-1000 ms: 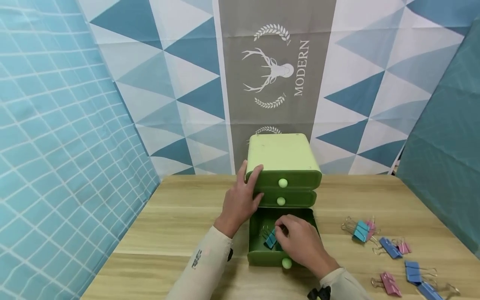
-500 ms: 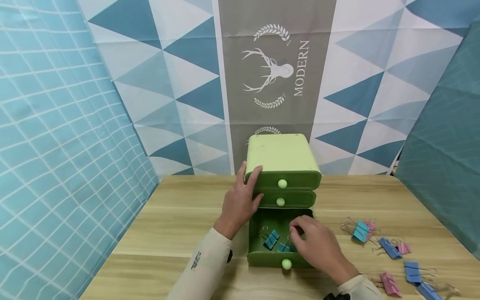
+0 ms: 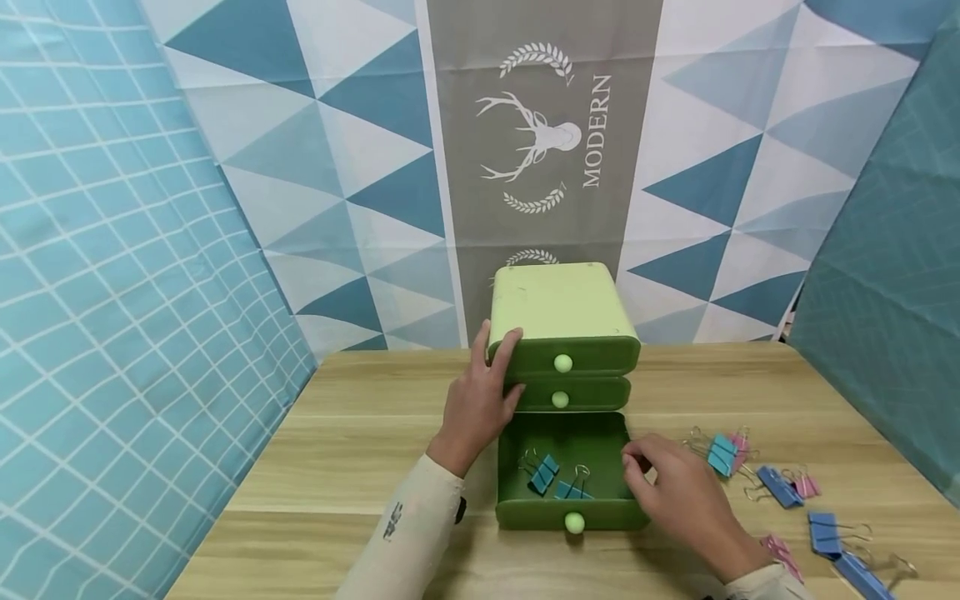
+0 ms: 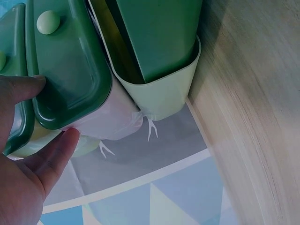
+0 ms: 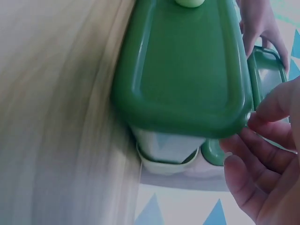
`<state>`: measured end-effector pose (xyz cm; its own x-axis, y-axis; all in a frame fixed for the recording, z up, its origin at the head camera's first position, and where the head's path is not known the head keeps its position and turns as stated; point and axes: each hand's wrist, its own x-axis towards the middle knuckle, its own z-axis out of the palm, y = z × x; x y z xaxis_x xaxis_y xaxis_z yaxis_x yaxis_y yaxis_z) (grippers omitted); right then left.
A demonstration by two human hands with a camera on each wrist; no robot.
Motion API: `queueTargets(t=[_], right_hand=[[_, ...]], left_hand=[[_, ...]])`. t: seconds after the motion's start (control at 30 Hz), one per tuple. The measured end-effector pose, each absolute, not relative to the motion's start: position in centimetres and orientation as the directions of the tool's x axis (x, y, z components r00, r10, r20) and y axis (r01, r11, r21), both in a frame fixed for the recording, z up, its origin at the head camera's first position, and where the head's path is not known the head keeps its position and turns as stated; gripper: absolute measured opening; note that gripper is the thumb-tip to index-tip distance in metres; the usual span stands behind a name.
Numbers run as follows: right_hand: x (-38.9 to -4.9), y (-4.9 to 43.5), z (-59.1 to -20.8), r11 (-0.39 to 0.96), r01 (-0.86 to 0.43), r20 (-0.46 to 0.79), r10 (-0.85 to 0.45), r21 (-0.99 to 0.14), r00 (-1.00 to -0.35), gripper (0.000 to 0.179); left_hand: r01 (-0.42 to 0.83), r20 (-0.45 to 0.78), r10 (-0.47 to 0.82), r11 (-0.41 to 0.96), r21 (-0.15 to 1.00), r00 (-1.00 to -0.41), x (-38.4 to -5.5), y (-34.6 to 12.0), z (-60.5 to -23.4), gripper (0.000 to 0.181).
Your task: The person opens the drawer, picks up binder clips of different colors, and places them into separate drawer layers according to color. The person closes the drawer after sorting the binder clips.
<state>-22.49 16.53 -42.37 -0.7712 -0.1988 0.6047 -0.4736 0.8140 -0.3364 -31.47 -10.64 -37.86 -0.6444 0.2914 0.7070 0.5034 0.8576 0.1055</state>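
Note:
A small green drawer cabinet (image 3: 558, 304) stands on the table, its bottom drawer (image 3: 531, 515) pulled out. Inside that drawer lie two teal binder clips, one at the left (image 3: 543, 474) and one near the front (image 3: 572, 492). My left hand (image 3: 478, 412) rests against the cabinet's left front corner, fingers spread; in the left wrist view the thumb (image 4: 29, 88) touches a drawer front. Beside the drawer's right wall is my right hand (image 3: 686, 496), fingers loosely curled; the right wrist view shows nothing between them, with the drawer front (image 5: 192, 75) close by.
Several binder clips lie to the right on the wooden table (image 3: 360, 467): a teal one (image 3: 722, 456), blue ones (image 3: 780, 487) and pink ones (image 3: 806, 484). Patterned cloth (image 3: 375, 167) hangs behind the cabinet.
My right hand has moved from over the drawer to its right side, uncovering the front teal binder clip. The left hand has stayed at the cabinet's corner.

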Motion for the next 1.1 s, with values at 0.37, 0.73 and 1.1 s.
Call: queueTargets(t=[0.37, 0.73, 1.1], right_hand=[[-21.8, 17.9, -42.4, 0.840, -0.426, 0.597, -0.159, -0.337, -0.786, 0.008], [-21.4, 19.1, -42.1, 0.851, -0.394, 0.521, -0.175, -0.346, -0.836, 0.011], [-21.4, 20.1, -42.1, 0.860, -0.346, 0.435, -0.166, -0.376, -0.885, 0.008]], left_hand=[[0.506, 0.705, 0.291, 0.855, 0.112, -0.647, -31.6, -10.6, -37.9, 0.088], [0.501, 0.709, 0.288, 0.859, 0.106, -0.644, -31.6, -10.6, -38.0, 0.087], [0.498, 0.698, 0.286, 0.859, 0.117, -0.656, -31.5, -10.6, -37.8, 0.087]])
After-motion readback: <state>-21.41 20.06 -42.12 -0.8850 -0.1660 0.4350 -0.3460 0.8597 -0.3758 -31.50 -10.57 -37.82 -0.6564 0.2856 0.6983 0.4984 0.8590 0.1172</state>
